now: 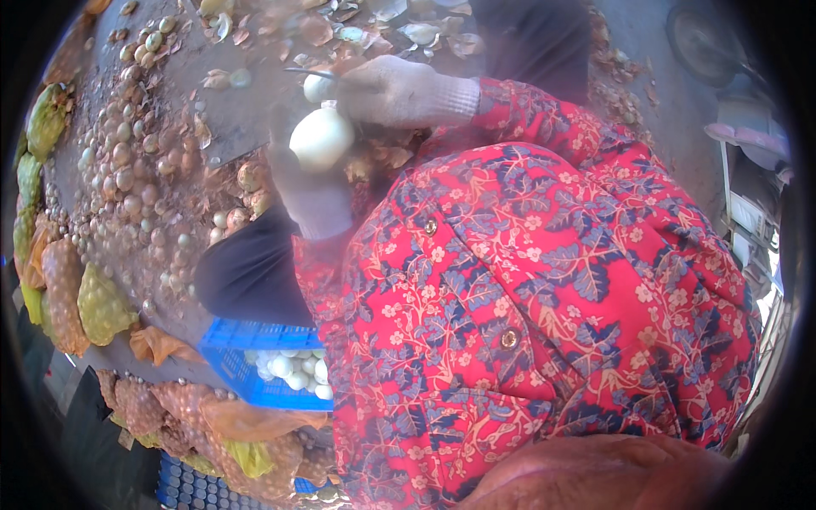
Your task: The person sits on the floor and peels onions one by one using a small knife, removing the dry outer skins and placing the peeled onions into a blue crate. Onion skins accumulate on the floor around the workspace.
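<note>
My right hand (398,92), in a whitish knit glove, comes in from the right and grips a small knife (309,72); its dark blade points left. Below the blade, my gloved left hand (312,197) is blurred and holds a large peeled white onion (322,140). A second pale, round onion (319,88) shows just behind the blade; whether it is held or lies beyond cannot be told. Unpeeled onions (250,176) and loose brown skins lie on the ground beside my left hand. My glove hides part of the knife.
A blue plastic crate (223,366) with peeled onions (298,380) stands beside my left knee (248,271). Many onions (124,178) are strewn over the ground at left, bordered by filled mesh sacks (64,293). Onion skins (421,33) litter the top. A wheel (704,48) stands at upper right.
</note>
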Tool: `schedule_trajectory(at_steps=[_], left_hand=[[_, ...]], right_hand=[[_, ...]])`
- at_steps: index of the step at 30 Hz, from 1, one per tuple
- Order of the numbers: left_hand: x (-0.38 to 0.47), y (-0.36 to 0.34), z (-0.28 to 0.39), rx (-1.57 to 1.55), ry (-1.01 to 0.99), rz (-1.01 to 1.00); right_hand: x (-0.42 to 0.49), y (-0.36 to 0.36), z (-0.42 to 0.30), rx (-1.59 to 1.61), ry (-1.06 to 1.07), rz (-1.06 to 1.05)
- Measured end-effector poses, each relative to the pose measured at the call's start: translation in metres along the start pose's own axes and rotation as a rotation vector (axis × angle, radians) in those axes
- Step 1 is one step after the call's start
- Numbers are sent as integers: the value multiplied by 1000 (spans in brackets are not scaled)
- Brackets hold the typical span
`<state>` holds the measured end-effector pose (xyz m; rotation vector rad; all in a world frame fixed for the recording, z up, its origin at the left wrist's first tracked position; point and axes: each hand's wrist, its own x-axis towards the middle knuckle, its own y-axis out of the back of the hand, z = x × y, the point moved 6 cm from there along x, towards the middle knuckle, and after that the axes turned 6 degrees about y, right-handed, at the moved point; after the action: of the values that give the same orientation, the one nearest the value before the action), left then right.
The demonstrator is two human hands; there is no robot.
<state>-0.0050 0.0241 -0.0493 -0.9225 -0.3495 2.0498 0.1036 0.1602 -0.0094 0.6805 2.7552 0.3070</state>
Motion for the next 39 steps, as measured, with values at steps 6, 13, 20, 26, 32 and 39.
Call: schedule_trajectory(at_steps=[6,13,20,26,32,39], left_hand=[[-2,-5,4,158,16,102],[-7,-8,13,162,-77,-72],[11,16,-3,-276,-39,140],[-1,10,1,560,-213,348],[3,-9,-15,-147,-19,20],[-2,-8,-2,-281,-102,-90]], right_hand=[[-3,3,-6,-124,139,46],[9,44,9,-391,-6,143],[-21,13,-24,-452,130,-80],[-20,-5,-18,-616,77,-156],[-15,0,-11,-686,71,-93],[-17,12,14,-460,38,-50]])
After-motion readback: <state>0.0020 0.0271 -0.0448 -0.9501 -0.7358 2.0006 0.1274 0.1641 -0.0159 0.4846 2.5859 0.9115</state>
